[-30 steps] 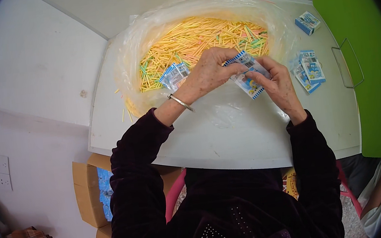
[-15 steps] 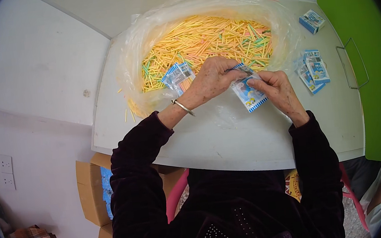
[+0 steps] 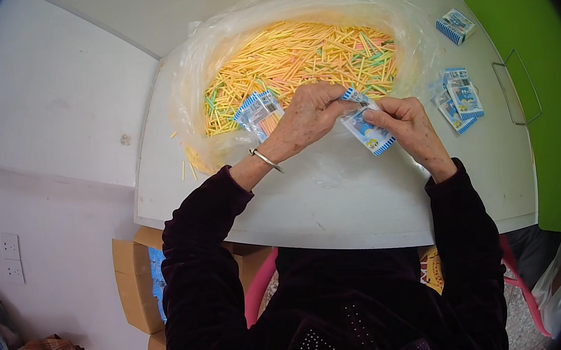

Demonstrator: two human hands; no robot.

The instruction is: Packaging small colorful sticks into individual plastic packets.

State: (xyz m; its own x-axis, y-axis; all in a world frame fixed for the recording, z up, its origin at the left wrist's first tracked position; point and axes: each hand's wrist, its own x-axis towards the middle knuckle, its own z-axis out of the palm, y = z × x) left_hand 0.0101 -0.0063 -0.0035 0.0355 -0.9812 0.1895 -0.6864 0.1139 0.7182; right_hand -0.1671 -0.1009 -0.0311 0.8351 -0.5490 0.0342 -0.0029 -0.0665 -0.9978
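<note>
Both hands are pinching one small blue-and-white packet (image 3: 367, 129) just above the white surface (image 3: 339, 203): the left hand (image 3: 308, 118) is gripping its top end and the right hand (image 3: 407, 122) is gripping its side. The packet could be slipping or tearing if the fingers are pulling too hard, and anything inside might be spilling. Farther off, a big clear bag (image 3: 213, 65) of yellow sticks (image 3: 294, 56) is lying open, more packets (image 3: 460, 96) are resting near a green wall (image 3: 526, 22), and cardboard boxes (image 3: 134, 288) are sitting on the floor.
</note>
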